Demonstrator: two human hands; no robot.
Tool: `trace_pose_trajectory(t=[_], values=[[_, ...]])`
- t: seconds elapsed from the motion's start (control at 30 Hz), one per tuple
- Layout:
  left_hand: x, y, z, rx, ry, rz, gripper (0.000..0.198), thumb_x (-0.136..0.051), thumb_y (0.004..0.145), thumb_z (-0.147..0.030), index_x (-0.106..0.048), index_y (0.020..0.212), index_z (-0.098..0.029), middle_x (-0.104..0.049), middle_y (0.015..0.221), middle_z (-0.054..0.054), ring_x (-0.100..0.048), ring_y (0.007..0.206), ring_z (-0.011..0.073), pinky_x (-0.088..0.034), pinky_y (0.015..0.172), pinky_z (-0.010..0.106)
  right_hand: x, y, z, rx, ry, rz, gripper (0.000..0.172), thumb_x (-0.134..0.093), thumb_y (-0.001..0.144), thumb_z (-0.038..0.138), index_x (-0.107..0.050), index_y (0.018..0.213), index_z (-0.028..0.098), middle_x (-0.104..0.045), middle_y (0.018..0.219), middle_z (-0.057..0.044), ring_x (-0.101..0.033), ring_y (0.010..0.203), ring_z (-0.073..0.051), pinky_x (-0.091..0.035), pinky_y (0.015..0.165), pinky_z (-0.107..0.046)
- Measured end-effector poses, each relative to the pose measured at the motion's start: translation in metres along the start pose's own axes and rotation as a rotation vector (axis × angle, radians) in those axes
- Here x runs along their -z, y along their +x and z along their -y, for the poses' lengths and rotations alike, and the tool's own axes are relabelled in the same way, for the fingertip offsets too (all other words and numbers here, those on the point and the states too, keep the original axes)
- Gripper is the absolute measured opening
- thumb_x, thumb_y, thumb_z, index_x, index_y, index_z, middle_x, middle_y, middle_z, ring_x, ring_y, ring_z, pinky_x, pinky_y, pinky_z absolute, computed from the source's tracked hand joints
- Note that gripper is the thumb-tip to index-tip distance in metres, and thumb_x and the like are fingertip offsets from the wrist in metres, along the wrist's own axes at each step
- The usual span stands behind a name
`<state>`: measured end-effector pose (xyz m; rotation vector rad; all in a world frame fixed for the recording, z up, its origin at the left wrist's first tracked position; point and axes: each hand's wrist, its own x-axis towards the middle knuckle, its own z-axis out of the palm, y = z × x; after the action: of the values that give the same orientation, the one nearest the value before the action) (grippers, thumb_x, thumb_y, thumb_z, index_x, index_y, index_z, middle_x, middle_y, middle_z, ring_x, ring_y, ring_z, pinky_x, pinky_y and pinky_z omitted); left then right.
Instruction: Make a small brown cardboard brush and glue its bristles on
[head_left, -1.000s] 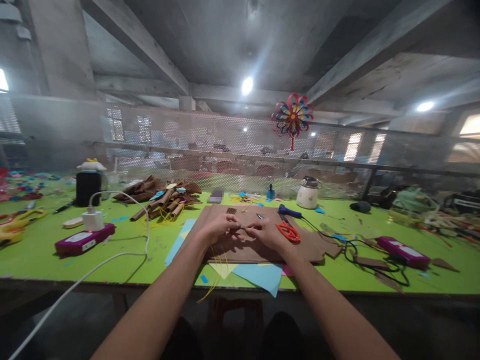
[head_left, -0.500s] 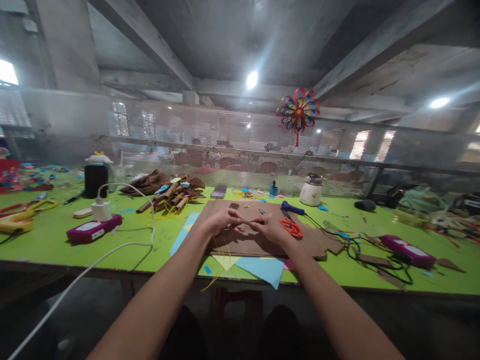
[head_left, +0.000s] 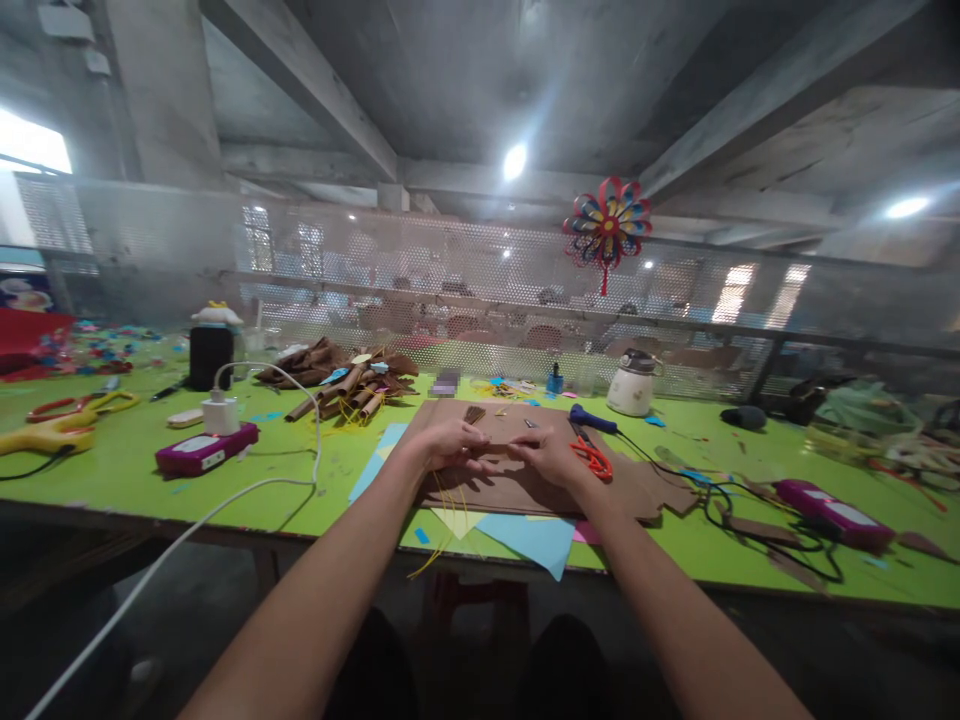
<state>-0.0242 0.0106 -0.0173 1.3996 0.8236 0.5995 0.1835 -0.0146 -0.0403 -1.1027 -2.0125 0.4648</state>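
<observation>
Everything on the green table [head_left: 285,520] sits a little farther right in my view than half a second ago, likely from the head turning left; the fingertips seem slightly farther apart too.

From my end of the feed, both hands appear to be pinching a thin brown piece [head_left: 499,446] over the brown sheet [head_left: 487,498]; left hand [head_left: 450,440] has thumb and forefinger pressed together, lower fingers looser; right hand [head_left: 551,455] grips the other end, its fingertips partly lost to blur. Brown on brown, I cannot make out the piece's edges; if I pulled unevenly, I judge it could tear or slip from one side.

Yellow threads [head_left: 450,490] hang over the sheet's near edge just below the left hand; a dragging wrist could snag them. Red-handled scissors [head_left: 596,458] lie near the right wrist, beside a blue-handled tool [head_left: 592,418] whose cord runs right; a careless sweep could knock both, and whether that tool is hot I cannot tell.
</observation>
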Motion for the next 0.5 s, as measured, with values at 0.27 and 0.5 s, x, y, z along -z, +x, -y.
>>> trace_pose_trajectory(t=[0.27, 0.5], values=[[-0.008, -0.004, -0.003, -0.096, 0.188, -0.028, 0.029, -0.064, 0.075, -0.039, -0.061, 0.074, -0.011, -0.064, 0.054, 0.005, -0.065, 0.055, 0.0177, -0.046, 0.05, 0.024, 0.003, 0.0, -0.002, -0.021, 0.036, -0.004, 0.027, -0.054, 0.076, 0.031, -0.073, 0.083, 0.012, -0.067, 0.067, -0.005, -0.054, 0.059, -0.014, -0.039, 0.053, -0.023], [-0.012, -0.001, -0.003, -0.185, 0.36, -0.046, 0.028, -0.056, 0.079, -0.042, -0.057, 0.069, -0.016, -0.063, 0.053, 0.003, -0.063, 0.052, 0.0153, -0.043, 0.049, 0.022, 0.009, -0.002, -0.002, -0.032, 0.075, 0.014, 0.03, -0.056, 0.077, 0.036, -0.072, 0.082, 0.012, -0.056, 0.056, -0.001, -0.043, 0.053, -0.01, -0.033, 0.049, -0.021]])
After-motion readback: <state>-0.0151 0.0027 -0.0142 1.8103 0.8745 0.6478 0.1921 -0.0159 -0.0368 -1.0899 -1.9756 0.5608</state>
